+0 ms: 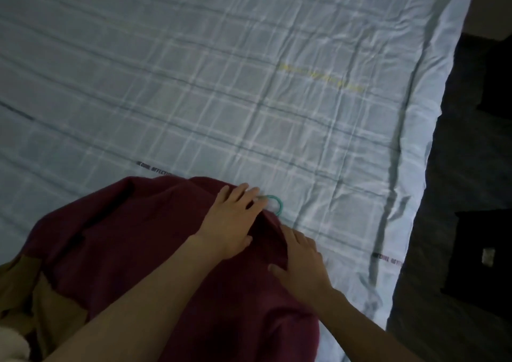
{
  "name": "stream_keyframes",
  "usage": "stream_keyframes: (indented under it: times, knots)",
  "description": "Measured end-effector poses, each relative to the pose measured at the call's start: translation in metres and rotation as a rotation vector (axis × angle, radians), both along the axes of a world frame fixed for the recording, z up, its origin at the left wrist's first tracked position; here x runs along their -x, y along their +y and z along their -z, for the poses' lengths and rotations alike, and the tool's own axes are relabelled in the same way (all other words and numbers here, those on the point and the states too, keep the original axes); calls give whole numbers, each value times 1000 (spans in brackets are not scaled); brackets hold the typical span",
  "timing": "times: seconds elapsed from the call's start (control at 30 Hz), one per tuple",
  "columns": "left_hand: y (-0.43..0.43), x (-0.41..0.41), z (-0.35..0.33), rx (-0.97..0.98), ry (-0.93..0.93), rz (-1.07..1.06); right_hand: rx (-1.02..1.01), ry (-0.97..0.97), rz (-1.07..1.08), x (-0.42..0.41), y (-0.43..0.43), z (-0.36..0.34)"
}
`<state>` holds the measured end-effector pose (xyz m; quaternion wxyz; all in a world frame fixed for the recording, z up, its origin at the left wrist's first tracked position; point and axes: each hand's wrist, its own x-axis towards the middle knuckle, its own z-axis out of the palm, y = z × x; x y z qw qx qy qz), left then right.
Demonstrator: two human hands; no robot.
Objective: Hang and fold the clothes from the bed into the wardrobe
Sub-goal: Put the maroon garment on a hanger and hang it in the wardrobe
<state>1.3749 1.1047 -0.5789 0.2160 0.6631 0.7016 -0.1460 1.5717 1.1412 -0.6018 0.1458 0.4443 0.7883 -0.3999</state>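
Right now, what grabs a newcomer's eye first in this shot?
A maroon garment lies on the near side of the pale checked bed sheet, with both hands flat on it: the left hand near its top, the right hand beside it. A teal hook pokes out by the left fingertips.

The bed (249,84) in front of me wears a pale blue sheet (177,43) checked with lighter and darker lines, creased all over, with small printed lettering here and there. On its near part lies a maroon garment (124,237), spread out and rumpled. A teal hanger hook (279,206) rests on the sheet just past the garment's far edge. A tan cloth (55,306) lies against the garment at my near left.
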Motion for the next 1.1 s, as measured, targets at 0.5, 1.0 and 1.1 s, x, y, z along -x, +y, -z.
stream_keyframes:
  times: [0.5, 1.0, 1.1]
  knots:
    - [-63, 22, 12, -119, -58, -13, -116, 98, -18, 7, -51, 13]
    - [-36, 37, 35, -72, 57, 141, -87, 10, -20, 18, -43, 22]
    - [-36, 35, 40, -182, 89, 193, -81, -37, -32, 19, -44, 24]
